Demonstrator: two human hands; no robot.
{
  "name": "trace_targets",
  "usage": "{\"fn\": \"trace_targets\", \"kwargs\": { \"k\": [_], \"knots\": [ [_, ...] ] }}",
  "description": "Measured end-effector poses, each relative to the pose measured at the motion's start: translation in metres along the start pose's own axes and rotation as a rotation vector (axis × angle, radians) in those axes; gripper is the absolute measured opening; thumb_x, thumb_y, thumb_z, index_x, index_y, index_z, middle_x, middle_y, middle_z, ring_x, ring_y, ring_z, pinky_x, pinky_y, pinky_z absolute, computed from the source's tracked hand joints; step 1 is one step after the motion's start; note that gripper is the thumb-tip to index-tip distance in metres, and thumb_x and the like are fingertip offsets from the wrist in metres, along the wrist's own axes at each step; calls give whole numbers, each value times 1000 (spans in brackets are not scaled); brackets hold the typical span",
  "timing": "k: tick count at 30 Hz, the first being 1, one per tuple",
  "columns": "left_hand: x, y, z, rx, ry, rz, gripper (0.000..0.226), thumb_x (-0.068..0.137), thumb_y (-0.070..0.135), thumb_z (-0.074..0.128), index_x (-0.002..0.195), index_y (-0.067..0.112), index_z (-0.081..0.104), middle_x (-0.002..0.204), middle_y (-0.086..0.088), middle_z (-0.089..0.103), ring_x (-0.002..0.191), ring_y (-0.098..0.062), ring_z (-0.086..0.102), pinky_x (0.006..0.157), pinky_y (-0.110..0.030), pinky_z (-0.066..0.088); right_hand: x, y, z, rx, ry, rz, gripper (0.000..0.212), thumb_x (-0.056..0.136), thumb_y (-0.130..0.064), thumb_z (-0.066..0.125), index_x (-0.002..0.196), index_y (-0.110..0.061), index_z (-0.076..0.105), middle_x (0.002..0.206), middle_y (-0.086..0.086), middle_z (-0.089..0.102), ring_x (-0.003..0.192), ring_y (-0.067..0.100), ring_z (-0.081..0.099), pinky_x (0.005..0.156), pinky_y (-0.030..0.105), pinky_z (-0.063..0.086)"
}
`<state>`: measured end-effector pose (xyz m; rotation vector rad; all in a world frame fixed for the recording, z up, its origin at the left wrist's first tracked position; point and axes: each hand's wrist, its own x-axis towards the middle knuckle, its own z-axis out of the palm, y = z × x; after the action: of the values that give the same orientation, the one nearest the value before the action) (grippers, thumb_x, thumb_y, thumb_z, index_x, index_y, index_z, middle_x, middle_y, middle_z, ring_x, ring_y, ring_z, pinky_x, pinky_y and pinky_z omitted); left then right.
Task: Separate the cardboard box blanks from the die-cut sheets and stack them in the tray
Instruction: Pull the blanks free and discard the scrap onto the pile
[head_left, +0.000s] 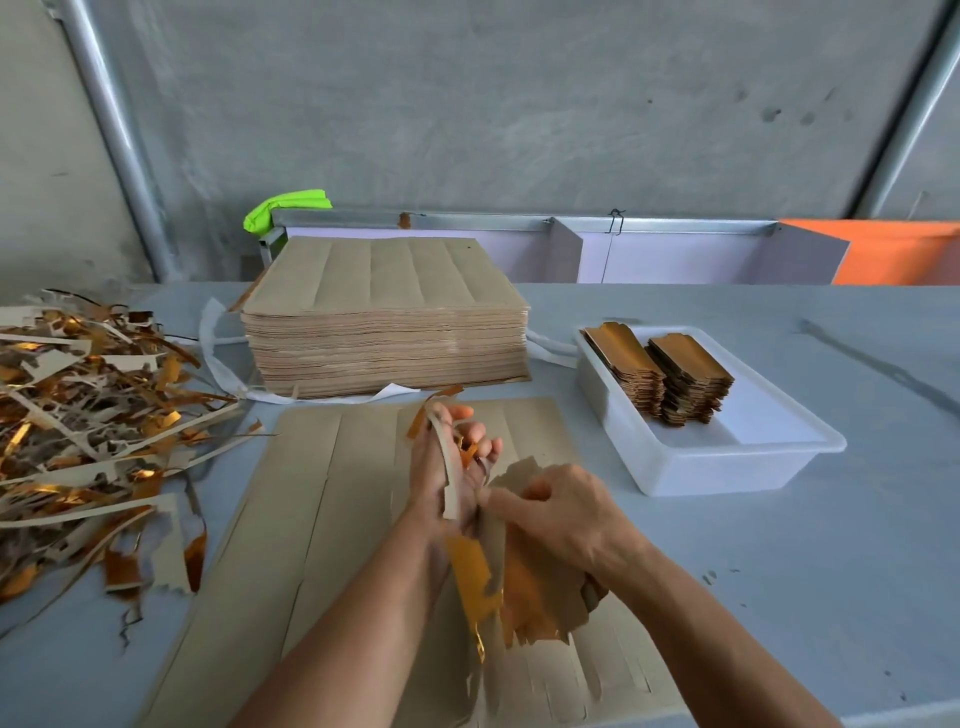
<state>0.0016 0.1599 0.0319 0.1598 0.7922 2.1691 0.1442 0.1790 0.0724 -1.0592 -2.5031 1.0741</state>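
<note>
On the grey table (779, 597) stands a tall stack of die-cut sheets (384, 332); one sheet (311, 493) lies flat before it. The white tray (727, 462) holds two piles of blanks (660, 374). The left hand (447, 467) grips waste strips (449, 467); the right hand (561, 514) pinches torn blanks (540, 597).

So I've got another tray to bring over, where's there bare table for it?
Bare table lies right of the hands, in front of the white tray, and behind the tray toward the wall. The left is crowded with the scrap pile; the centre holds the sheet stack and the flat sheet.
</note>
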Motion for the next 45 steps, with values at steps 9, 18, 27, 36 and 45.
{"fn": "trace_targets", "kwargs": {
  "k": [9, 18, 27, 36, 45],
  "knots": [
    [-30, 8, -10, 281, 60, 70, 36, 103, 31, 33, 77, 12, 50, 47, 1, 46, 29, -9, 26, 39, -18, 35, 4, 33, -6, 168, 55, 235, 14, 84, -6, 54, 72, -2, 61, 72, 10, 53, 67, 17, 51, 54, 22, 41],
    [-72, 7, -32, 1512, -447, 156, 60, 63, 50, 70, 117, 28, 55, 105, 18, 55, 87, 10, 52, 76, -9, 40, 6, 48, 0, 821, 446, 276, 17, 93, -13, 56, 77, -10, 58, 77, 9, 61, 67, 24, 59, 51, 32, 49],
    [-77, 2, -40, 1917, -559, -61, 47, 73, 11, 73, 113, 32, 61, 94, 16, 60, 91, -7, 59, 64, -15, 42, 8, 48, -2, 978, 593, 231, 18, 97, -15, 51, 79, -17, 55, 81, 2, 59, 75, 17, 55, 68, 33, 50],
    [-77, 11, -59, 1649, -620, 165, 12, 88, 18, 65, 92, 23, 75, 76, 15, 51, 73, 2, 53, 70, -13, 41, 20, 51, -8, 1047, 795, 294, 5, 98, -16, 44, 100, -12, 47, 83, -3, 52, 72, 11, 50, 65, 34, 46],
    [-86, 19, -83, 1246, -457, 244, 24, 92, 14, 54, 76, 15, 72, 86, 2, 60, 88, -5, 58, 82, -9, 39, 25, 57, -39, 970, 832, 199, 27, 91, -6, 48, 117, -12, 48, 99, 4, 55, 82, 21, 53, 55, 29, 45]
  ]
}}
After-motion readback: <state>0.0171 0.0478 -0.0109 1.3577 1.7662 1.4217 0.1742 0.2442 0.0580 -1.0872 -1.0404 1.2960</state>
